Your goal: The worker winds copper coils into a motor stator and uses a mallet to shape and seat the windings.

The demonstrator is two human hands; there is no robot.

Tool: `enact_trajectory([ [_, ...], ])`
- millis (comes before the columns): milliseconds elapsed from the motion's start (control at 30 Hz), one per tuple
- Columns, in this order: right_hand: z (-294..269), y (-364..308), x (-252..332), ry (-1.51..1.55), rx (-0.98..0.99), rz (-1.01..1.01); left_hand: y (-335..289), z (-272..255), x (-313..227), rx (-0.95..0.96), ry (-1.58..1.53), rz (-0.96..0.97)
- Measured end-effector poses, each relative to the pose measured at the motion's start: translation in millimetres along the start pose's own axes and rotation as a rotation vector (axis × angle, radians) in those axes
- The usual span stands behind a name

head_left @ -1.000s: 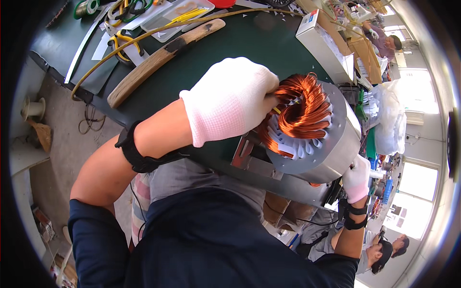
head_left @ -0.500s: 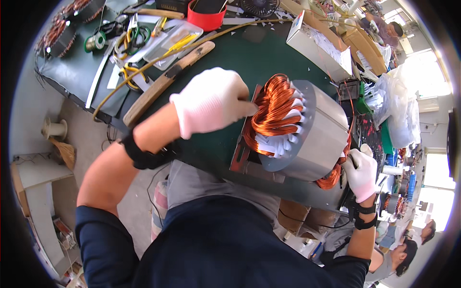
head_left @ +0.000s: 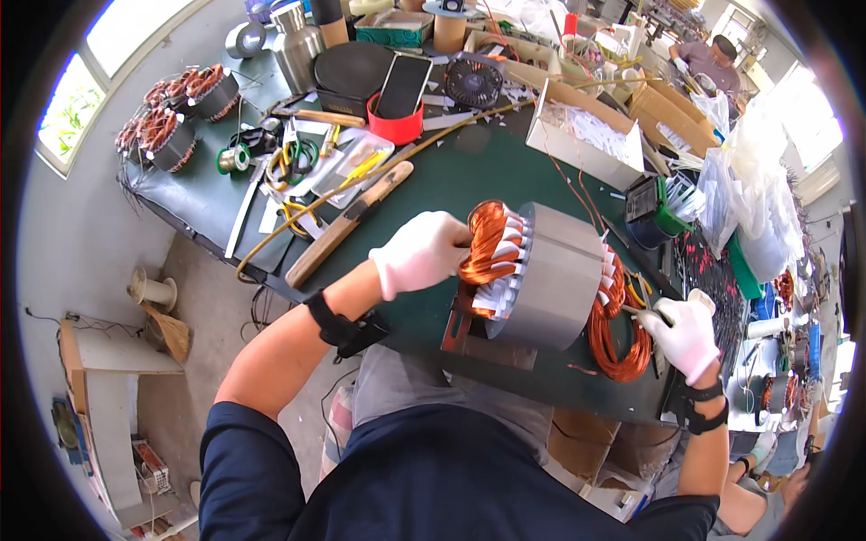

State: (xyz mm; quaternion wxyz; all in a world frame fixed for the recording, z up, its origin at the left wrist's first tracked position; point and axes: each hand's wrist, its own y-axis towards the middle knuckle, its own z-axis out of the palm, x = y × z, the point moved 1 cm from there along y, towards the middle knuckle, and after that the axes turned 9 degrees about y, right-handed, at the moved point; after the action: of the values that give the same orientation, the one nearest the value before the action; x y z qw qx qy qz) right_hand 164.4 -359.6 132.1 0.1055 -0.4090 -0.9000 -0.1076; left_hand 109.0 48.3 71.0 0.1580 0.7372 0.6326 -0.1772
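on the green table (head_left: 437,185), a metal drum (head_left: 561,279) lies sideways, maybe for reaching both ends. left hand (head_left: 426,252) touches copper wire (head_left: 490,245), grip unclear; right hand (head_left: 683,334) holds a pale stick (head_left: 702,301).

One big stator (head_left: 557,275), one phone (head_left: 403,87), one fan (head_left: 474,82) show.

The right hand (head_left: 686,335) hides most of its tool (head_left: 702,300) — and a co-worker (head_left: 741,508) at lower right is cut off.
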Motion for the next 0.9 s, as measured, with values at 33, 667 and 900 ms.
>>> enact_trajectory([
  [33, -11.4, -2.8, 4.9, -0.09, 0.043, -0.018, 3.5, 0.3, 10.6, 0.073, -0.225, -0.034],
  [667, 65.1, -193.6, -152.2, -0.218, -0.422, 0.855, 81.7, -41.6, 104.9, -0.077, 0.774, -0.251],
  [900, 70.1, -175.1, -140.4, -0.32, -0.321, 0.951, 63.2, -24.8, 133.2, -0.216, 0.595, -0.174],
])
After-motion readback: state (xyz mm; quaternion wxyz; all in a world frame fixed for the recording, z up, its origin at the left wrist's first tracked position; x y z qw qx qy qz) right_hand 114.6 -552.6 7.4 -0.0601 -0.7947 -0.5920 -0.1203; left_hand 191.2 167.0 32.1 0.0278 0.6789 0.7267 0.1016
